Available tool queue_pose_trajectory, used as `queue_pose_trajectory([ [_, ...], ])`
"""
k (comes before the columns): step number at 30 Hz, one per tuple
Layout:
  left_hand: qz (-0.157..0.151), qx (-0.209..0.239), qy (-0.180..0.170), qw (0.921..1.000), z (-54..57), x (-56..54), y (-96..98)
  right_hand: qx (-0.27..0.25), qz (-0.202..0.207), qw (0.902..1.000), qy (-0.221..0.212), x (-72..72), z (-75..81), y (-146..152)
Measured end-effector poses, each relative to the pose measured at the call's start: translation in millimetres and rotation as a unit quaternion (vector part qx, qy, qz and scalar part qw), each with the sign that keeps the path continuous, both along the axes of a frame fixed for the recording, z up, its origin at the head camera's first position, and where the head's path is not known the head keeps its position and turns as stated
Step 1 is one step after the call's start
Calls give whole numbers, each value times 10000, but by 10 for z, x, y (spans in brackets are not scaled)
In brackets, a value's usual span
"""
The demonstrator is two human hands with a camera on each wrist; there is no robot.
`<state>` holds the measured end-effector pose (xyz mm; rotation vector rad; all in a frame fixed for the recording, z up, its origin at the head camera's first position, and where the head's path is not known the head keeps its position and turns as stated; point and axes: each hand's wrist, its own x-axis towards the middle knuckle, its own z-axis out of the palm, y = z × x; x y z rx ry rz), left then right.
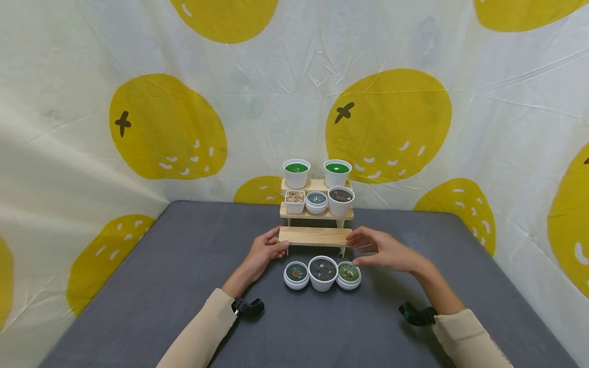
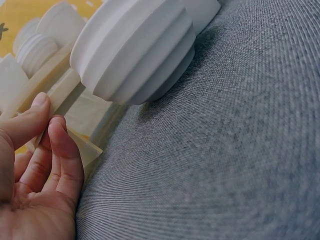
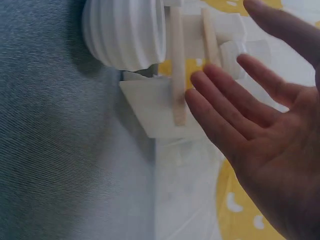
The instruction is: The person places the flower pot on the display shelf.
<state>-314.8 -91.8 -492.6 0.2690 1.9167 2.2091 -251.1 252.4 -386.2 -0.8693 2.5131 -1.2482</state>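
A three-tier wooden stand [image 1: 315, 236] stands on the grey cloth-covered table. My left hand [image 1: 262, 253] holds the left end of its bare lowest board; the left wrist view has the thumb and fingertips pinching the board's edge [image 2: 64, 102]. At the opposite end is my right hand [image 1: 386, 250], with spread, nearly straight fingers. In the right wrist view its fingertips lie close by the board [image 3: 178, 65]; contact cannot be told. In front of the stand sit a ribbed white pot with dark green filling [image 1: 296, 273], a taller dark-filled cup [image 1: 323, 270] and a green-topped pot [image 1: 348, 273].
On the top tier are two white cups with bright green filling [image 1: 296, 168] [image 1: 337, 168]. The middle tier bears a square pot of pale pebbles [image 1: 295, 197], a small round pot [image 1: 316, 198] and a dark-filled cup [image 1: 341, 195]. A fruit-patterned curtain [image 1: 276, 102] hangs behind.
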Motion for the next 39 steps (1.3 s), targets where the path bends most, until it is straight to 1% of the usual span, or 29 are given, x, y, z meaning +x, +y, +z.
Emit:
queue_pose_trajectory([
  [2,-9,4,3,10000,8,2,8,-2,213,9995,-250,-21,-52,2],
  [6,-25,-4,-23,10000,23,12,16,290,481,9968,-572,-49,-145,-3],
  [9,-18,-31,-30,10000,26,21,11,513,606,9950,-611,-60,-196,-13],
  [16,-42,9,6,10000,30,23,9,678,878,9919,-624,-67,-267,-36],
  [23,-49,5,-33,10000,7,19,5,570,995,9897,-858,-53,-279,-43],
  [31,-27,37,-15,10000,-2,21,-4,567,1032,9893,-862,-61,-298,-54],
  [36,-61,3,-3,10000,4,20,-3,459,968,9899,-924,-63,-312,-46],
  [39,-98,-44,3,9999,2,13,-5,443,1006,9897,-921,-69,-321,-43],
])
